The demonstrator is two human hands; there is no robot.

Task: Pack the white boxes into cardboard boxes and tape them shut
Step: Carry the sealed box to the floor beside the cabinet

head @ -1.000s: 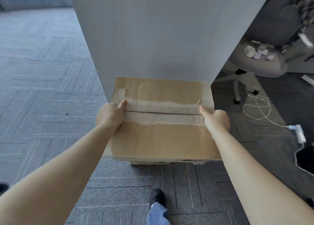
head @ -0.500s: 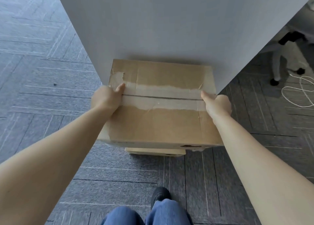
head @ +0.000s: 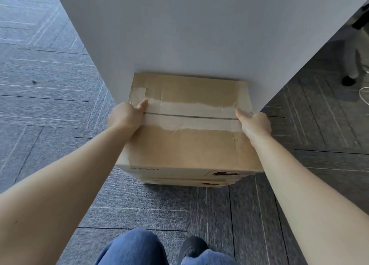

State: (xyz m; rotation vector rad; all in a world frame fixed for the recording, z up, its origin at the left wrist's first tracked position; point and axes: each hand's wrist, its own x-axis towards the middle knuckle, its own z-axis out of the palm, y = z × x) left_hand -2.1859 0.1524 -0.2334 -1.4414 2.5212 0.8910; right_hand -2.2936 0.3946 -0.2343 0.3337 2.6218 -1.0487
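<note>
Carrying the cardboard box toward the grey pillar, the person has brought it closer over the last second: earlier its far edge stood a little off the pillar's foot, and now that edge sits right against the pillar face, directly over a second box whose front lip shows just below it on the carpet floor. The view has also tipped downward, so the knees and a dark shoe fill the bottom edge. This reads as a packed box being stacked away, which suggests sealing of this one is done and the setting-down is nearly complete; whether it already rests on the lower box I cannot tell. The left hand grips the box's left side, thumb laid on top near the seam, the other fingers wrapped down out of sight; the right hand mirrors it on the right side. Torn pale strips of old tape run along the centre seam. That seam, and the box's long axis, run left to right across the view, parallel to the pillar face, with the top flaps facing up and the printed front wall facing the person.
</note>
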